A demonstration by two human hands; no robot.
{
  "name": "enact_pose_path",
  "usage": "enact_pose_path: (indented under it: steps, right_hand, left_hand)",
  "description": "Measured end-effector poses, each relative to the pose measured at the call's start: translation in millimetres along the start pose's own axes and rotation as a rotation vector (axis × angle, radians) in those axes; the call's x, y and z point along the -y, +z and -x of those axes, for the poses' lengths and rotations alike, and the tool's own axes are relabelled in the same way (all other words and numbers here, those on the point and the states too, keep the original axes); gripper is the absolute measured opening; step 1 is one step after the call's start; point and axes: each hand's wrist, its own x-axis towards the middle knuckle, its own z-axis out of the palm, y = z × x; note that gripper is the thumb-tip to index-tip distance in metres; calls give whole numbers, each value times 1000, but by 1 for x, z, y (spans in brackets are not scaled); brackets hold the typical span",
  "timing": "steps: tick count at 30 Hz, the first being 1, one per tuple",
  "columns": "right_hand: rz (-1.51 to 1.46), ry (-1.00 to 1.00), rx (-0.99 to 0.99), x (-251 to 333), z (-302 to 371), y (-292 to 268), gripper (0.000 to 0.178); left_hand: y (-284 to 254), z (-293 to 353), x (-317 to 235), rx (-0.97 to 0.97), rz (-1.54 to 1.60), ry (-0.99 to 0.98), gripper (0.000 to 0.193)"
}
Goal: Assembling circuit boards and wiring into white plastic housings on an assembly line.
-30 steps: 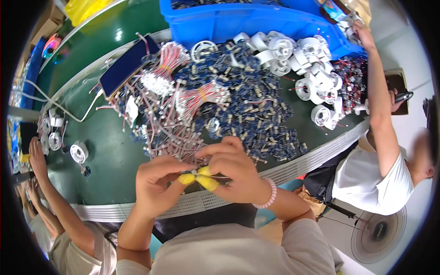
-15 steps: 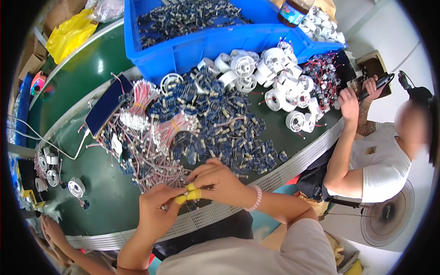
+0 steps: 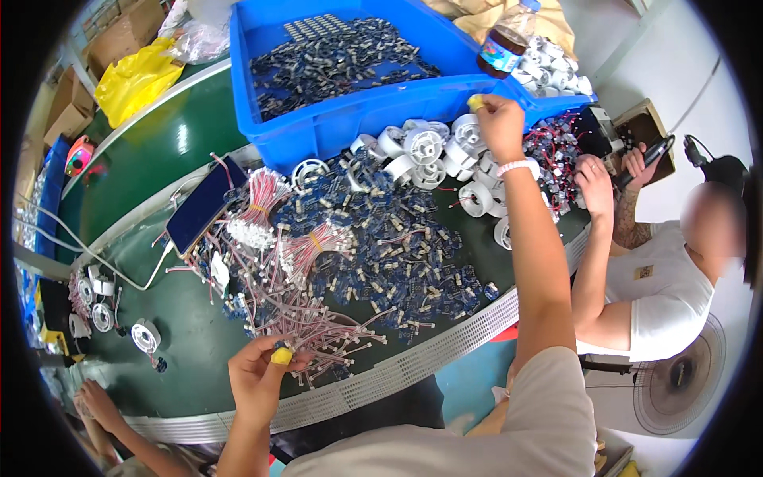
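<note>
My left hand [image 3: 258, 378] is at the near edge of the bench, beside loose red-and-white connector wires [image 3: 326, 338]. Its thumb wears a yellow finger cover [image 3: 281, 355] and is pinched toward the fingers; what lies between them is too small to make out. My right hand [image 3: 501, 131] is stretched far forward, above a heap of white round plastic housings [image 3: 423, 145] and close to the blue bin [image 3: 318, 131]. A yellow cover [image 3: 476, 102] shows at one of its digits; its other fingertips are hidden. Small blue circuit boards [image 3: 397, 262] lie heaped between my hands.
A dark-screened device [image 3: 203, 211] with a white cable lies left of tied wire bundles [image 3: 258, 199]. A drink bottle [image 3: 506, 44] stands at the bin's right. A co-worker [image 3: 660, 278] sits right; another person's hands [image 3: 99, 405] are lower left.
My hands, together over the near edge before, are now apart. The right one has gone far forward and right toward the bin; the left stays near the wires.
</note>
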Motion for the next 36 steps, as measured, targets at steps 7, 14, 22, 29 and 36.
enact_pose_path:
  steps: [7, 14, 22, 29, 36]
  right_hand:
    - [-558, -24, 215, 105, 78, -61, 13]
    - [-934, 101, 689, 187, 208, -40, 16]
    - [-697, -142, 671, 207, 234, -20, 20]
    - [-788, -238, 684, 210, 213, -9, 21]
    - [-639, -191, 646, 220, 234, -25, 17]
  left_hand:
    - [-9, -7, 9, -45, 182, 22, 19]
    - [10, -15, 1, 71, 171, 21, 18]
    - [15, -17, 3, 73, 143, 151, 19]
    - [7, -29, -10, 68, 43, 224, 18]
    - [11, -16, 2, -52, -250, 404, 21]
